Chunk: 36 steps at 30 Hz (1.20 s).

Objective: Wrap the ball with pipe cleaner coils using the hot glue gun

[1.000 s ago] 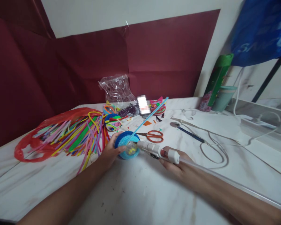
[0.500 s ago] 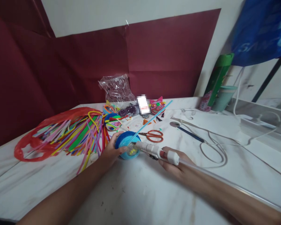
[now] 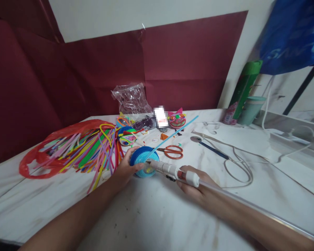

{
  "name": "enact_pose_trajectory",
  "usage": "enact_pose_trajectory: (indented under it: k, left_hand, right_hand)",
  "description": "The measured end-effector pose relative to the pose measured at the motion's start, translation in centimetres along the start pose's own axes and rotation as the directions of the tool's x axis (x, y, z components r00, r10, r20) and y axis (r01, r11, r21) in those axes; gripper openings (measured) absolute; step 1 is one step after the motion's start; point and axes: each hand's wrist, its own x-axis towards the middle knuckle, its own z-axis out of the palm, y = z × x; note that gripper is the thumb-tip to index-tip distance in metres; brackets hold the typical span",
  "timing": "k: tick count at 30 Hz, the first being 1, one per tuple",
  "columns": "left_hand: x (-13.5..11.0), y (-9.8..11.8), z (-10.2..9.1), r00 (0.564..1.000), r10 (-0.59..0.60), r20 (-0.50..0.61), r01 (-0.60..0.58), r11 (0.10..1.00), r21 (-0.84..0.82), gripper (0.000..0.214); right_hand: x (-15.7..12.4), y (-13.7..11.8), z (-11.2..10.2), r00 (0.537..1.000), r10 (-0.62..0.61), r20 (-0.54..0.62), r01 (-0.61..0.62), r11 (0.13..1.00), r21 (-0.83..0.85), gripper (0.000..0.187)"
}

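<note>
My left hand [image 3: 125,168] is wrapped round a blue ball wound from strips [image 3: 142,161], held just above the white marble table [image 3: 157,212]. A long light-blue strip [image 3: 176,134] runs from the ball up and to the right. My right hand [image 3: 196,183] grips a white glue gun [image 3: 172,170], its nozzle touching the ball's right side. A clear glue stick [image 3: 238,198] juts out of the gun's back along my right forearm.
A red plastic bag of colourful strips [image 3: 75,148] lies to the left. Red-handled scissors [image 3: 172,151], other wound balls [image 3: 127,136], a clear plastic bag [image 3: 132,97] and a white cable [image 3: 240,164] lie behind. Cups [image 3: 249,109] stand at the back right.
The ball and glue gun have stayed together with little movement. The free end of the light-blue strip has swung down and to the right.
</note>
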Motion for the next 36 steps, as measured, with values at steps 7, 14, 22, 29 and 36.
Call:
enact_pose_trajectory:
  k: [7, 14, 22, 29, 36]
  left_hand:
    - [0.0, 0.1, 0.1, 0.998, -0.051, -0.04, 0.049, 0.998, -0.05, 0.07]
    - [0.7, -0.8, -0.6, 0.986, -0.07, -0.154, 0.052, 0.991, -0.123, 0.068]
    - [0.4, -0.5, -0.5, 0.988, -0.044, -0.148, 0.023, 0.99, -0.137, 0.068]
    - [-0.2, 0.3, 0.0, 0.993, -0.01, -0.119, 0.012, 1.0, 0.022, 0.073]
    - [-0.7, 1.1, 0.7, 0.987, 0.137, -0.083, -0.114, 0.966, 0.231, 0.072]
  right_hand:
    - [0.4, 1.6, -1.4, 0.994, 0.067, -0.081, -0.072, 0.995, -0.073, 0.018]
    - [2.2, 5.1, -4.0, 0.974, 0.22, -0.063, -0.201, 0.689, -0.696, 0.011]
    - [2.2, 7.9, -3.9, 0.96, 0.276, -0.042, -0.187, 0.524, -0.831, 0.015]
    - [2.7, 5.1, -4.8, 0.995, -0.098, 0.024, 0.082, 0.652, -0.754, 0.017]
    - [5.1, -0.4, 0.5, 0.796, -0.605, 0.022, 0.498, 0.633, -0.593, 0.021]
